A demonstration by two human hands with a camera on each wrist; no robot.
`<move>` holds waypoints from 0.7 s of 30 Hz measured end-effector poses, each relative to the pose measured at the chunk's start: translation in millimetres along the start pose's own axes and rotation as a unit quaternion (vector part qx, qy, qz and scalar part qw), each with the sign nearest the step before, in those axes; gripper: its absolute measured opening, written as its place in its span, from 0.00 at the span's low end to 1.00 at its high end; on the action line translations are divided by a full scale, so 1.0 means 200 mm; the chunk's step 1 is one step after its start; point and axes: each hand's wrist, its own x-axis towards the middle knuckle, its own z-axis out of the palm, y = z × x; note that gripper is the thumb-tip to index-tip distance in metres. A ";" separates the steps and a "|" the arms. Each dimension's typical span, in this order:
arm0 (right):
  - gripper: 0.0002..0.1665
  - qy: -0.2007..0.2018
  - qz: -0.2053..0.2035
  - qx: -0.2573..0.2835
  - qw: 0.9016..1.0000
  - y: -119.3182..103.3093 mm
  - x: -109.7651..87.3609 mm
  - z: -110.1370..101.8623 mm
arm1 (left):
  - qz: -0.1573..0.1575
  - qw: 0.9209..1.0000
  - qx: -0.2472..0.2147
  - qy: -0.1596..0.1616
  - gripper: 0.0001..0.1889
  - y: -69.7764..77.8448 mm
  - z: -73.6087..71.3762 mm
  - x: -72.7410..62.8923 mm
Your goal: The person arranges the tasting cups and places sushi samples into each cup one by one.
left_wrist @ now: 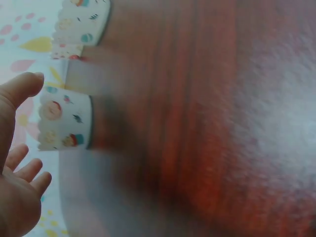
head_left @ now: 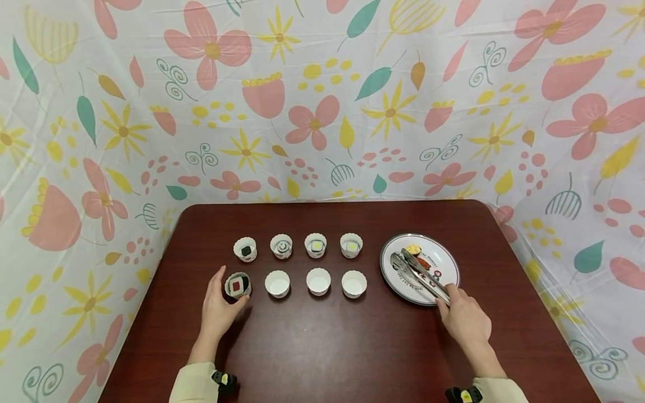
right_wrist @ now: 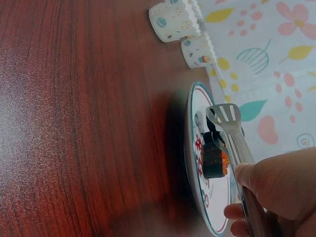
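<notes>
My left hand (head_left: 218, 310) is spread around a paper cup (left_wrist: 66, 118) at the front left, thumb on one side and fingers on the other. In the left wrist view, gaps show between the hand and the cup. A sushi roll (head_left: 237, 286) with a red square centre sits in that cup. My right hand (head_left: 466, 316) grips metal tongs (head_left: 425, 277) over a round white plate (head_left: 450, 266). On the plate are a yellow-topped piece (head_left: 414, 249) and a dark-wrapped sushi roll (right_wrist: 213, 160) with orange topping, partly behind the tongs.
Behind stands a row of several paper cups (head_left: 245, 249) with sushi pieces inside. Right of the left hand's cup, three front cups (head_left: 277, 284) show bare white insides. All stand on a dark red-brown table (head_left: 312, 347), with a flower-patterned cloth (head_left: 312, 157) behind and at the sides.
</notes>
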 end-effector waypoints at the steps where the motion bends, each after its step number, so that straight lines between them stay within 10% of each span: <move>1: 0.20 0.001 0.000 0.000 1.000 0.00 0.00 0.00 | 0.009 1.000 0.002 -0.001 0.50 0.01 0.00 0.01; 21: 0.19 0.056 -0.024 0.008 0.998 0.00 0.00 -0.02 | 0.123 0.991 -0.002 -0.049 0.54 0.24 0.03 0.06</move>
